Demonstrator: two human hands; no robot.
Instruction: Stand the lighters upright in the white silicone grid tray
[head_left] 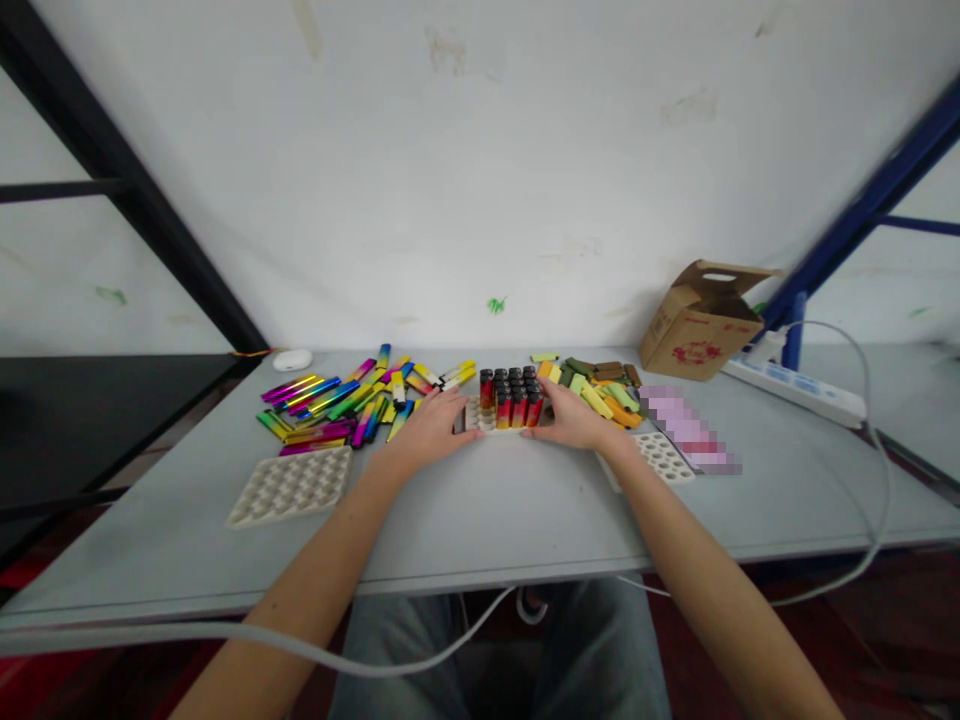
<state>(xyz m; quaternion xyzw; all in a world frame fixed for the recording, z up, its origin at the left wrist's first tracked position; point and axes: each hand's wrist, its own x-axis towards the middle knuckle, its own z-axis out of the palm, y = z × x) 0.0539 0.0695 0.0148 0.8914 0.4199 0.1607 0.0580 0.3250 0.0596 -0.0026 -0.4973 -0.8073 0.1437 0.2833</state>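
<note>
L hand (pixel 431 430) & R hand (pixel 566 415) half-open, fingers against opp. ends of white tray (pixel 480 418), grip unclear; upright red/black lighters (pixel 510 398) in tray betw. hands, R hand nearer, on tabletop (pixel 480 530).

The person is reaching both bare arms forward from the near side, the left forearm (pixel 319 570) slanting up and to the right, the right forearm (pixel 701 565) slanting up and to the left. The left hand (pixel 431 428) and the right hand (pixel 564 415) are hovering low, backs upward, wrists nearly level. The fingers (pixel 459 408) are pointing inward, toward the other hand, though whether they are gripping is hard to tell from here.
</note>
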